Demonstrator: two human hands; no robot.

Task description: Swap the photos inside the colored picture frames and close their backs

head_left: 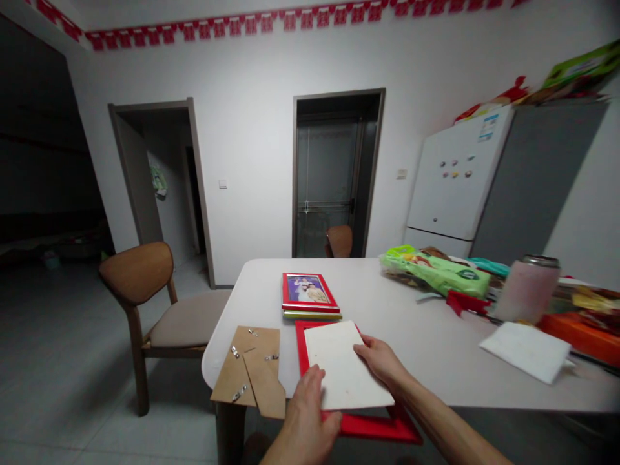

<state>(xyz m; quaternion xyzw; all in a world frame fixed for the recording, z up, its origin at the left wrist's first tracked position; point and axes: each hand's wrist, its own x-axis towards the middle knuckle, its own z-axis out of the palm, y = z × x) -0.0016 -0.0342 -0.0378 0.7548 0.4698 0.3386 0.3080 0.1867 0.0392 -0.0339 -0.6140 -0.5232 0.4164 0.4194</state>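
An empty red picture frame [372, 426] lies face down at the near edge of the white table [426, 336]. A white sheet [341, 365] lies on it. My left hand [307, 420] grips the frame's near-left edge, thumb on the sheet. My right hand [382, 361] rests on the sheet's right edge, fingers curled over it. Left of the frame lies a brown backing board [252, 371] with metal clips and a stand flap. Behind it is a stack of red frames [310, 296], the top one holding a photo.
A wooden chair [159, 303] stands left of the table, another chair [339, 240] at the far end. On the right lie a green packet [436, 268], a pink flask [526, 289], a white cloth [526, 349] and clutter. A fridge [460, 184] stands behind.
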